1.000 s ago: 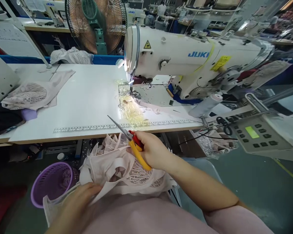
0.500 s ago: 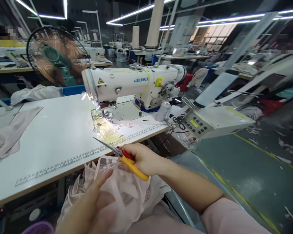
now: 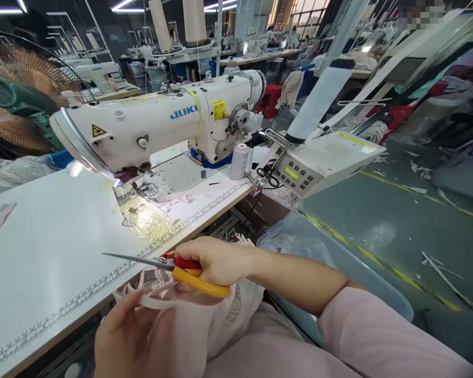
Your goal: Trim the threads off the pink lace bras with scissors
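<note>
The hall is brightly lit by ceiling strip lights [image 3: 122, 6]. A small lamp on the sewing machine [image 3: 157, 118] throws hard glare on the table [image 3: 43, 247] beneath the needle, washing out detail there. The wide lens bends straight lines near the edges. The left hand [image 3: 130, 341] is motion-blurred; the background is soft.

Right hand [image 3: 216, 260] fisted, forearm stretched leftward; left hand [image 3: 132, 336] low, fingers spread.

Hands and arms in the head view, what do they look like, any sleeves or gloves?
Both hands are bare: no gloves, and no rings or watch show. The right hand leads to a forearm bare to the elbow, where a loose pale pink sleeve begins. The left hand is cut off at the wrist.
</note>
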Tool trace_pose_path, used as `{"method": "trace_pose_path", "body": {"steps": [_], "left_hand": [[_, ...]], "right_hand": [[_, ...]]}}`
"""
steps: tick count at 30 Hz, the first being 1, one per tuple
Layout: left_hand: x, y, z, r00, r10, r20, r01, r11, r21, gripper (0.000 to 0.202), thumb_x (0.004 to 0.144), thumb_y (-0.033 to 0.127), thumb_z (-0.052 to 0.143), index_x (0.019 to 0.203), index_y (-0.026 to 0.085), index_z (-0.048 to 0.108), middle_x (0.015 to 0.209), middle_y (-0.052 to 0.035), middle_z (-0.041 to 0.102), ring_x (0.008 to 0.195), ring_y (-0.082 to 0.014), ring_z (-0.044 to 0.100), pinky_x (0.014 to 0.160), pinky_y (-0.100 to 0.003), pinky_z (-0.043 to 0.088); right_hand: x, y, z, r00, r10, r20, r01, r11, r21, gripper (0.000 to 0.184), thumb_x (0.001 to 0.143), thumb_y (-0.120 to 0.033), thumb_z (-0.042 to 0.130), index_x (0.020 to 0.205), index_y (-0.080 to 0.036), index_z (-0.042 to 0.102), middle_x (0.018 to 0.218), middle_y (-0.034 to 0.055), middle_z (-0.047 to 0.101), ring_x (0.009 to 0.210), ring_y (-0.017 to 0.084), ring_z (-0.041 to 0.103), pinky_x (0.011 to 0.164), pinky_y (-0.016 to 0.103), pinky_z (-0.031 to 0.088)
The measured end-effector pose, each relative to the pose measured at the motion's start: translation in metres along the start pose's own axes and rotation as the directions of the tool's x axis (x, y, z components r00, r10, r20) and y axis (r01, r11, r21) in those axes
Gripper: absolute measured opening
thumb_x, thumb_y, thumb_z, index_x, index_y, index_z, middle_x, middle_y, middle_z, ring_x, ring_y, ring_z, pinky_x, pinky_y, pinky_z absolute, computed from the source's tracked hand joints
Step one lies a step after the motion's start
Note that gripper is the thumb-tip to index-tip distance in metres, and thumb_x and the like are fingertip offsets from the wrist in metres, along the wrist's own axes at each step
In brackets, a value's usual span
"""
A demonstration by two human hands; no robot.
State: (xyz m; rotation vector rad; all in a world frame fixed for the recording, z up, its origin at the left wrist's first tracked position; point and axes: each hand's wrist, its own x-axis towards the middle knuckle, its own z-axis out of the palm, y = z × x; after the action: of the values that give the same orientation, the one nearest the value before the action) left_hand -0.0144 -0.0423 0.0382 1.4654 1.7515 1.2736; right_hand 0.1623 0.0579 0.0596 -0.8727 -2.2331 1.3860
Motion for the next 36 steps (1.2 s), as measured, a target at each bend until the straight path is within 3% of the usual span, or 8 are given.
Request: {"method": "trace_pose_path", "body": {"steps": [3,8,14,20,24,30,33,36], "left_hand": [[0.014,0.005,0.004,0.993,-0.071,0.09,0.068,0.997,0.035,0.029,0.07,0.034,0.069,0.093,0.026,0.054,0.077,-0.0019,0.075,0.061,-0.0199,0.072,0.052,-0.024,0.06],[0.023,-0.002,0.007,0.99,-0.046,0.133,0.03,0.992,0.119,0.036,0.066,0.039,0.069,0.095,0.026,0.052,0.074,-0.0009,0.074,0.059,-0.0189,0.071,0.047,-0.023,0.056],[0.023,0.007,0.01,0.987,-0.101,0.122,0.057,0.946,0.32,0.023,0.069,0.043,0.062,0.088,0.029,0.06,0.064,0.0044,0.069,0.053,-0.0177,0.064,0.053,-0.027,0.052],[0.031,-0.005,0.007,0.99,-0.095,0.105,0.051,0.93,0.364,0.032,0.063,0.052,0.066,0.082,0.026,0.062,0.061,0.0018,0.069,0.052,-0.021,0.064,0.045,-0.028,0.045],[0.034,-0.01,0.006,0.948,-0.231,0.218,0.195,0.965,0.174,0.039,0.067,0.051,0.066,0.095,0.023,0.063,0.08,-0.0025,0.074,0.076,-0.0236,0.069,0.063,-0.03,0.053],[0.036,-0.006,0.004,0.915,-0.206,0.346,0.219,0.976,0.003,0.018,0.071,0.039,0.068,0.079,0.023,0.073,0.085,-0.0021,0.073,0.089,-0.0225,0.065,0.083,-0.028,0.05],[0.037,-0.005,0.004,0.88,-0.218,0.422,0.292,0.949,-0.119,0.016,0.072,0.037,0.069,0.081,0.024,0.073,0.086,-0.0009,0.073,0.093,-0.0217,0.065,0.081,-0.025,0.051],[0.035,-0.003,0.003,0.896,-0.236,0.376,0.305,0.943,-0.134,0.017,0.071,0.039,0.071,0.077,0.023,0.071,0.079,0.0002,0.071,0.082,-0.0191,0.065,0.065,-0.019,0.052]], "right_hand": [[0.0,-0.001,-0.003,0.999,-0.04,0.031,0.041,0.999,-0.01,0.03,0.069,-0.018,0.066,0.064,-0.019,0.036,0.068,-0.0056,0.045,0.063,0.009,0.038,0.056,0.02,0.031],[-0.001,-0.003,-0.006,0.996,-0.013,0.083,0.022,0.993,-0.113,0.031,0.074,-0.021,0.062,0.063,-0.02,0.033,0.063,-0.0057,0.042,0.058,0.009,0.035,0.053,0.022,0.028],[-0.006,0.003,-0.002,1.0,0.012,-0.01,-0.014,0.985,-0.173,0.037,0.077,-0.032,0.064,0.063,-0.02,0.033,0.059,-0.006,0.039,0.053,0.008,0.03,0.049,0.022,0.025],[-0.006,0.01,0.004,1.0,-0.019,-0.025,0.017,0.997,-0.075,0.019,0.069,-0.014,0.068,0.076,-0.018,0.05,0.07,-0.0033,0.054,0.06,0.009,0.043,0.056,0.02,0.035],[-0.006,0.015,0.009,0.994,-0.027,-0.109,0.03,0.999,0.029,0.019,0.068,-0.011,0.064,0.076,-0.018,0.048,0.078,-0.0009,0.058,0.064,0.01,0.048,0.057,0.02,0.039],[-0.004,0.017,0.013,0.992,-0.046,-0.115,0.056,0.995,0.083,0.026,0.069,-0.013,0.064,0.066,-0.019,0.039,0.074,-0.0025,0.055,0.064,0.01,0.047,0.059,0.02,0.038],[-0.002,0.018,0.013,0.992,-0.056,-0.116,0.066,0.994,0.081,0.027,0.069,-0.011,0.064,0.065,-0.019,0.038,0.071,-0.0041,0.052,0.062,0.009,0.044,0.056,0.019,0.036],[-0.003,0.019,0.009,0.994,0.008,-0.107,-0.002,0.998,0.058,0.032,0.069,-0.017,0.069,0.062,-0.019,0.037,0.064,-0.0055,0.049,0.058,0.008,0.041,0.054,0.02,0.034]]}}
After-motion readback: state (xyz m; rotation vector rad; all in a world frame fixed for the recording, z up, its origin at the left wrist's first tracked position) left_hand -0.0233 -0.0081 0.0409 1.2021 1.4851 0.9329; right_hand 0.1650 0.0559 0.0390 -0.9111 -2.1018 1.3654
